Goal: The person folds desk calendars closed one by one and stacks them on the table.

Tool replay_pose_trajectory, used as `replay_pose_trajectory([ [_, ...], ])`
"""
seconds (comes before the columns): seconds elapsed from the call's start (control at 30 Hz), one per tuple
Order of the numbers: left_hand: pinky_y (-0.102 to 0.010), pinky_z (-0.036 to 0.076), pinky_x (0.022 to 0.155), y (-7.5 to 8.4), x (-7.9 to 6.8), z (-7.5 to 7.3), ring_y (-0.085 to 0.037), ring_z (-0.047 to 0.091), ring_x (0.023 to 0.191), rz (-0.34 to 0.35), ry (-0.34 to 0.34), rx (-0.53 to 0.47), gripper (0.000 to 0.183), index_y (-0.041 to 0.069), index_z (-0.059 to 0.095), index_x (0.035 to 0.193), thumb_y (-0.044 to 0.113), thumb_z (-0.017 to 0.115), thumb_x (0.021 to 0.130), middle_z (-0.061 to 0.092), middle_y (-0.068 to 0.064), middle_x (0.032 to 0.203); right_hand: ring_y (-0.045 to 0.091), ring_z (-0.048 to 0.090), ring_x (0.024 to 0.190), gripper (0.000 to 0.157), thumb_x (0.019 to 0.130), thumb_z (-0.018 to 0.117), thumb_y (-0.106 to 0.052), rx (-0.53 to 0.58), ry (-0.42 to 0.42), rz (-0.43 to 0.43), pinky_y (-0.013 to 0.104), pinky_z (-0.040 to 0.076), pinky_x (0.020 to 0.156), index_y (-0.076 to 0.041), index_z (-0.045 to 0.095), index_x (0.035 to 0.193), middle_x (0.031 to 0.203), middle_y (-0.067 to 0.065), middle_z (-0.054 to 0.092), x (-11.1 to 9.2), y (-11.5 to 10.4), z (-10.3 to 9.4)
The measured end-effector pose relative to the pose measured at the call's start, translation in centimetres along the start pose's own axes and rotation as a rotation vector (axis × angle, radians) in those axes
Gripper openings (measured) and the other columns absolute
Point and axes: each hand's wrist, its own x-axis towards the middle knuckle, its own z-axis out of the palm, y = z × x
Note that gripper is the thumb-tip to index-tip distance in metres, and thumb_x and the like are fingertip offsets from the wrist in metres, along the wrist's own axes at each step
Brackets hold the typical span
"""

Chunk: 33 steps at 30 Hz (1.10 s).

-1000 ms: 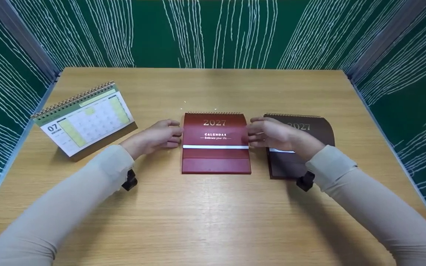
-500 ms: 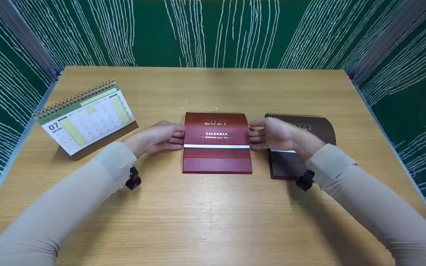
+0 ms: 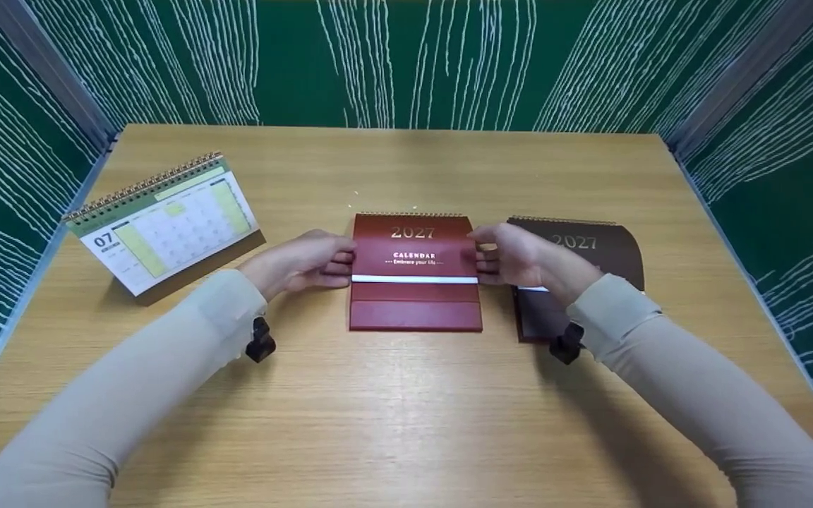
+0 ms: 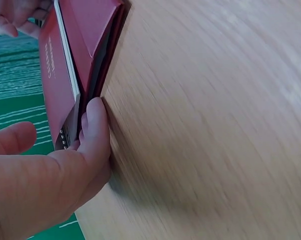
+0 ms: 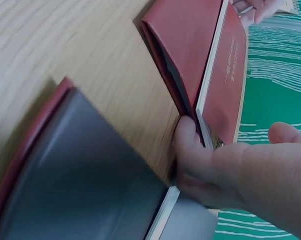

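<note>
A red desk calendar (image 3: 415, 269) marked 2027 lies face up in the middle of the wooden table, its coil binding at the far edge. My left hand (image 3: 311, 261) is at its left side; in the left wrist view the fingers (image 4: 96, 120) meet the side edge and the thumb stands apart. On the opposite side is my right hand (image 3: 512, 254), with fingertips (image 5: 186, 131) right at the edge and the thumb raised away. Partly hidden under my right hand and wrist, a dark brown 2027 calendar (image 3: 618, 254) lies to the right.
A propped-up calendar (image 3: 173, 229) with a green header and the number 07 stands at the left of the table (image 3: 406, 409). Tiny white scraps lie beyond the red calendar. Green walls (image 3: 449, 63) with white lines enclose the back and sides.
My left hand has come right, up against the red calendar's left side. My right hand has moved slightly left, onto its right edge. The calendars stay essentially in place.
</note>
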Motion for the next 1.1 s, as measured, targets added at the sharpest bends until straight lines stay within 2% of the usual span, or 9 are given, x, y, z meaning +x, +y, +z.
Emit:
replay_pose_trajectory([
  [0.2, -0.039, 0.049, 0.114, -0.1, 0.0, 0.2, -0.03, 0.052, 0.142, -0.012, 0.028, -0.058, 0.047, -0.001, 0.043, 0.154, 0.02, 0.048, 0.113, 0.048, -0.017, 0.157, 0.022, 0.044, 0.121, 0.029, 0.111, 0.042, -0.025, -0.004, 0.019, 0.013, 0.041, 0.035, 0.121, -0.011, 0.038, 0.136, 0.126, 0.009, 0.043, 0.2, 0.1, 0.3],
  [0.33, -0.039, 0.049, 0.114, 0.0, 0.0, 0.3, -0.029, 0.055, 0.138, -0.017, 0.049, -0.083, 0.043, 0.0, 0.045, 0.15, 0.02, 0.05, 0.113, 0.051, -0.014, 0.148, 0.022, 0.044, 0.121, 0.027, 0.11, 0.042, -0.025, 0.008, 0.028, 0.006, 0.041, 0.034, 0.122, -0.011, 0.039, 0.133, 0.126, 0.009, 0.043, 0.2, 0.2, 0.2],
  [0.63, -0.041, 0.037, 0.124, 0.1, -0.2, 0.8, -0.03, 0.041, 0.152, -0.019, 0.063, -0.113, 0.059, 0.0, 0.029, 0.163, 0.018, 0.052, 0.111, 0.038, -0.017, 0.166, 0.023, 0.047, 0.119, 0.023, 0.109, 0.042, -0.024, 0.055, 0.054, -0.006, 0.041, 0.034, 0.121, -0.011, 0.042, 0.128, 0.125, 0.01, 0.046, 0.2, 0.4, 0.4],
  [0.8, -0.042, 0.033, 0.127, 0.1, -0.4, 0.9, -0.031, 0.037, 0.156, -0.015, 0.05, -0.104, 0.066, 0.0, 0.019, 0.166, 0.016, 0.052, 0.111, 0.033, -0.019, 0.17, 0.021, 0.049, 0.113, 0.018, 0.109, 0.042, -0.023, 0.078, 0.062, -0.008, 0.039, 0.039, 0.114, -0.012, 0.044, 0.122, 0.119, 0.008, 0.048, 0.1, 0.5, 0.5],
  [0.9, -0.043, 0.036, 0.125, 0.1, -0.4, 0.9, -0.031, 0.039, 0.154, -0.008, 0.06, -0.099, 0.065, 0.001, 0.02, 0.164, 0.015, 0.054, 0.11, 0.036, -0.019, 0.168, 0.019, 0.05, 0.109, 0.015, 0.109, 0.041, -0.023, 0.092, 0.058, -0.013, 0.037, 0.041, 0.109, -0.013, 0.045, 0.119, 0.116, 0.006, 0.049, 0.0, 0.6, 0.5],
  [1.1, -0.045, 0.046, 0.118, 0.1, -0.6, 1.3, -0.03, 0.052, 0.144, 0.029, 0.109, -0.14, 0.053, 0.002, 0.033, 0.155, 0.009, 0.056, 0.109, 0.05, -0.018, 0.154, 0.016, 0.049, 0.098, 0.011, 0.11, 0.04, -0.022, 0.148, 0.037, -0.055, 0.033, 0.042, 0.102, -0.013, 0.047, 0.113, 0.103, 0.001, 0.05, 0.0, 0.7, 0.7],
])
